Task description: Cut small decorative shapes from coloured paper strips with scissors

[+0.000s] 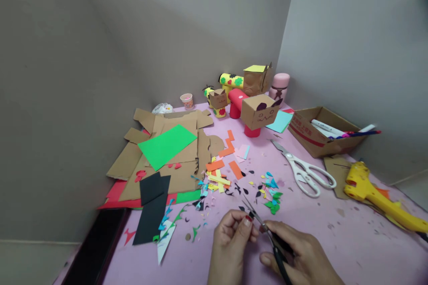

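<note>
R hand grips small black scissors, blades parted. L hand pinches tiny scrap at blade tips, can't ID. White scissors well beyond, up-right of them.

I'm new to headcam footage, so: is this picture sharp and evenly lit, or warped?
Head view: soft, even light, faint shadows; walls bend outward like a wide lens; the right hand with small scissors and left hand look slightly blurred; top right corner darkens.
</note>
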The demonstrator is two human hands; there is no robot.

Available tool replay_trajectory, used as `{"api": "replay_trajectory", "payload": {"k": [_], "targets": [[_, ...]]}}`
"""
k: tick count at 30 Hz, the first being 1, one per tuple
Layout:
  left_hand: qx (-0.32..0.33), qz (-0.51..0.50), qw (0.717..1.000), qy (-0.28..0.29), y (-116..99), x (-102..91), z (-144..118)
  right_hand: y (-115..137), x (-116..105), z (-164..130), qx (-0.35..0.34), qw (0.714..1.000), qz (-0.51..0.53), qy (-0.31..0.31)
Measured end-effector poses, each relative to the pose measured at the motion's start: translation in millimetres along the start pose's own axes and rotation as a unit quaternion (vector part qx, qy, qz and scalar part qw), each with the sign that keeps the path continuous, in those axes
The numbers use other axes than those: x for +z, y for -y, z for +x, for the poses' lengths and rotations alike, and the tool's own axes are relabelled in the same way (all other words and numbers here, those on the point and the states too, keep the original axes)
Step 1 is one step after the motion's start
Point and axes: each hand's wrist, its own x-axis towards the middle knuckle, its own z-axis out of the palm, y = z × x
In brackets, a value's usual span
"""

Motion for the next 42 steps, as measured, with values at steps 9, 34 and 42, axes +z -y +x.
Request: {"api": "replay_trajectory", "payload": {"k": [9, 34, 42], "targets": [[0.004, -0.002, 1.000, -0.014, 2.9, -3.4, 3.2, -0.2, 0.6, -0.2, -0.006, 1.000, -0.014, 0.004], [0.010, -0.025, 0.999, -0.041, 7.5, -9.0, 6.7, 5.7, -3.6, 1.9, 0.030, 0.998, -0.034, 0.053], [0.019, -0.020, 0.999, -0.045, 5.3, -8.2, 7.8, 5.6, -2.6, 0.8, 0.021, 0.997, -0.045, 0.051]]}}
